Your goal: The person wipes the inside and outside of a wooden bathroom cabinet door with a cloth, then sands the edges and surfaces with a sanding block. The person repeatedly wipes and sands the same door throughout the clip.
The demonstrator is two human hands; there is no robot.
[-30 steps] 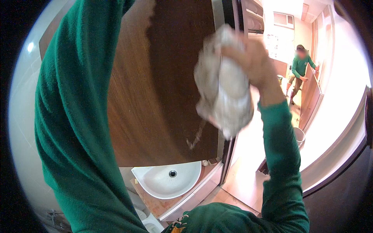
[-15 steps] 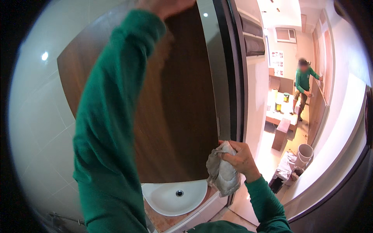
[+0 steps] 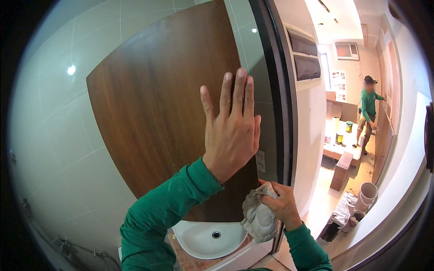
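A large dark brown wooden panel (image 3: 149, 122) stands upright in front of me, its top and left edges slightly curved. My left hand (image 3: 233, 122) is over the panel's right part, fingers stretched out and pointing up; whether the palm touches the wood cannot be made out. By the panel's lower right edge, my right hand (image 3: 282, 203) grips a crumpled whitish rag (image 3: 260, 214) that hangs below the fingers. Part of that hand's fingertips is hidden behind the cloth and near the panel edge.
Below the panel is a white washbasin (image 3: 212, 246) on a brownish counter. A dark door frame (image 3: 278, 90) rises at the right. Through the opening are a co-worker in green (image 3: 368, 104), paint cans (image 3: 339, 137) on a low platform, and a bucket (image 3: 368, 192) on the floor.
My left hand has come down from the panel's top to its right part, fingers now spread upward. My right hand keeps the rag near the lower edge. The view has shifted slightly.
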